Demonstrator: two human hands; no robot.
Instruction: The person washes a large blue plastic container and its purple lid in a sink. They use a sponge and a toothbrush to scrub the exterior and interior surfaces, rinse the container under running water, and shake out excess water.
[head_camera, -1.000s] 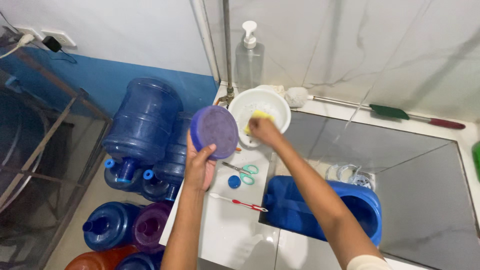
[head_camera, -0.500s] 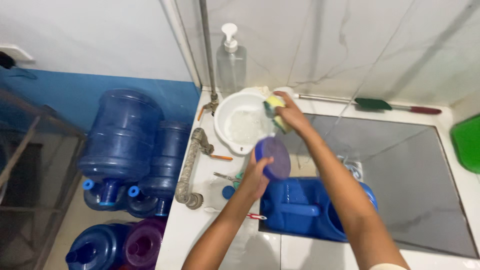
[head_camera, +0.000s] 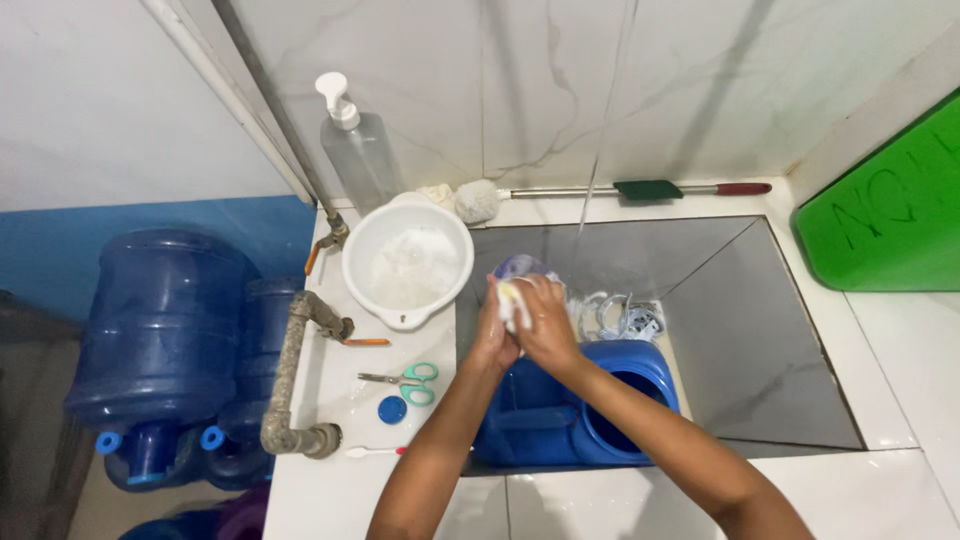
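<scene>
Both my hands meet over the grey sink (head_camera: 750, 340). My left hand (head_camera: 490, 338) grips a round purple lid (head_camera: 520, 266), whose top edge shows above my fingers. My right hand (head_camera: 548, 325) presses a foamy sponge (head_camera: 512, 300) against the lid. Most of the lid is hidden behind my hands. A thin stream of water (head_camera: 590, 190) falls just to the right of them. Below my wrists a blue plastic container (head_camera: 560, 415) lies in the sink.
A white bowl (head_camera: 456, 240) of soapy water stands left of the sink, behind it a clear pump bottle (head_camera: 360, 150). A long-handled brush (head_camera: 640, 188) lies along the back wall. Scissors (head_camera: 405, 380), a blue cap (head_camera: 392, 409) and a pipe (head_camera: 290, 380) are on the left counter. A green board (head_camera: 890, 210) leans at the right. Blue water jugs (head_camera: 160, 320) stand on the floor.
My right hand has left the white bowl with the sponge and come to the lid. My left hand has brought the lid right and over the sink.
</scene>
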